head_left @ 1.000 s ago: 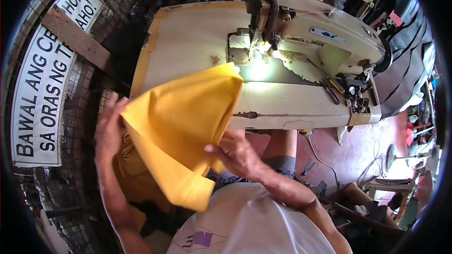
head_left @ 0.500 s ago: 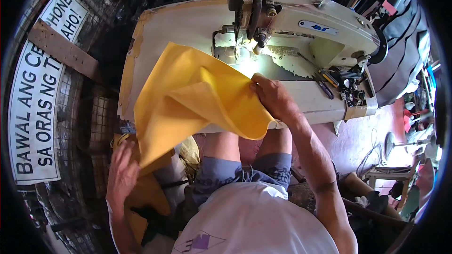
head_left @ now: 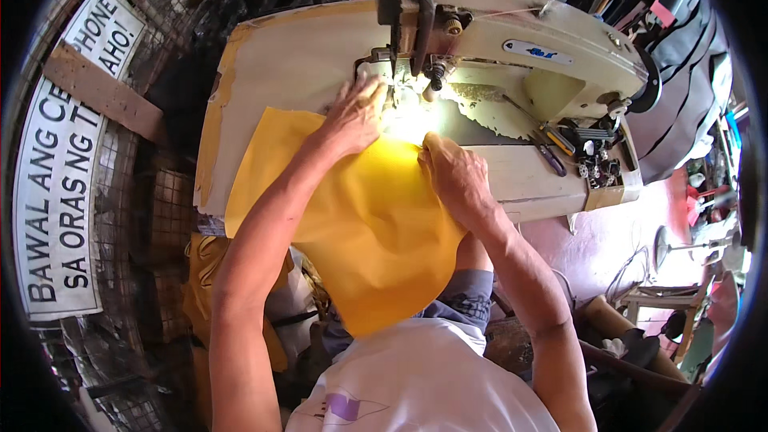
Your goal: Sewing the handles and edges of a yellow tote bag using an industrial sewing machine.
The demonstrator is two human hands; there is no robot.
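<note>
A large yellow sheet of flexible material (head_left: 360,232) drapes from the sewing machine's bed over the table edge onto my lap. My left hand (head_left: 354,118) reaches to its far edge beside the needle area (head_left: 392,88), fingers stretched out, slightly blurred at the tips. My right hand (head_left: 454,174) pinches the same sheet just right of the bright work light (head_left: 412,120). The cream machine body (head_left: 488,28) arches above. The glare hides part of the sheet's far edge.
The worn tabletop (head_left: 264,64) has taped edges. Pliers (head_left: 552,158) and small metal parts (head_left: 598,160) sit at its right. A mesh wall with a white sign (head_left: 48,216) stands left; grey material (head_left: 680,88) hangs right, above a cable on the pink floor (head_left: 580,256).
The yellow sheet has been turned and laid flatter on the machine bed. My left hand has moved from low at the left up to the needle area; my right hand has moved upward too.
</note>
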